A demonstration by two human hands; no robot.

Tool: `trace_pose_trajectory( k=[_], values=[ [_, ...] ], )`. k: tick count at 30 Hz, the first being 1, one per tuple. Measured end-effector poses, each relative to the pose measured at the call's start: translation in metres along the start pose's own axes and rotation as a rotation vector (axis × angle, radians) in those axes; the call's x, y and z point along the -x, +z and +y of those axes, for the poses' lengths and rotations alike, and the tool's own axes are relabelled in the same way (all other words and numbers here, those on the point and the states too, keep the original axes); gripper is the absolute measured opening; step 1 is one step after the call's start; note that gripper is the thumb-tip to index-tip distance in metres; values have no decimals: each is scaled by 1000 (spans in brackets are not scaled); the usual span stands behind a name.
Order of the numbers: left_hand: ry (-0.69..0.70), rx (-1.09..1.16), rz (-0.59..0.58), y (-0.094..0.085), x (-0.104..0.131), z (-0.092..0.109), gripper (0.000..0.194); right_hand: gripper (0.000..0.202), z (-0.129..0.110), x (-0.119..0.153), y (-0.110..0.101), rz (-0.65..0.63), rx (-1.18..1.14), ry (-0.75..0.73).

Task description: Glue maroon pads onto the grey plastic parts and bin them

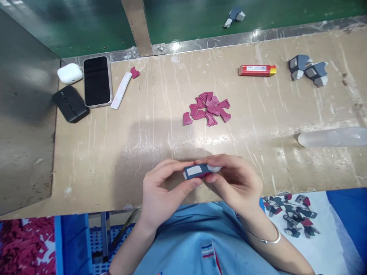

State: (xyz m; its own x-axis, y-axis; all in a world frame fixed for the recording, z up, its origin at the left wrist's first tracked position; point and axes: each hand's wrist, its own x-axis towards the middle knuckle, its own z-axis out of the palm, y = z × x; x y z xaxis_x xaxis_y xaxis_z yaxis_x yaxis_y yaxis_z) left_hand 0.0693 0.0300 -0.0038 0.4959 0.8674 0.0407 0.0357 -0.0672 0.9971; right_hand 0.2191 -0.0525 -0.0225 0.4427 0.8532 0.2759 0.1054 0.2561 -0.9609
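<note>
A small dark blue part (204, 169) with a pale grey panel and a magenta strip along its lower side is held level near the table's front edge. My left hand (166, 183) pinches its left end between thumb and fingers. At the right end, the thumb and fingers of my right hand (237, 179) grip the same part. Beyond my hands lies a loose pile of magenta pieces (213, 110). Two blue and grey parts (298, 65) rest at the back right, and a similar one (235, 16) is by the green wall.
On the table (94, 160) are a phone (97, 81), a white case (69, 73), a black case (71, 104), a white strip (121, 91), a red tube (256, 70) and a translucent cylinder (332, 137). Bins with parts stand below, left and right.
</note>
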Motion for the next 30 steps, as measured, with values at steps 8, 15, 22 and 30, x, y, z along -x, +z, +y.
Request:
trace_pose_trajectory(
  k=[8,15,22,30],
  values=[
    [236,-211,-170,-13,2,-7,80,21,-7,-6,0,139,108,120],
    [594,-508,-81,-8,-1,-10,20,35,-5,-6,-1,81,87,190],
    [438,-347,-67,-12,-1,-7,28,22,7,-4,-5,-37,83,-113],
    [310,-248,-98,-8,-2,-7,17,11,10,-5,-9,-130,177,-248]
  ],
)
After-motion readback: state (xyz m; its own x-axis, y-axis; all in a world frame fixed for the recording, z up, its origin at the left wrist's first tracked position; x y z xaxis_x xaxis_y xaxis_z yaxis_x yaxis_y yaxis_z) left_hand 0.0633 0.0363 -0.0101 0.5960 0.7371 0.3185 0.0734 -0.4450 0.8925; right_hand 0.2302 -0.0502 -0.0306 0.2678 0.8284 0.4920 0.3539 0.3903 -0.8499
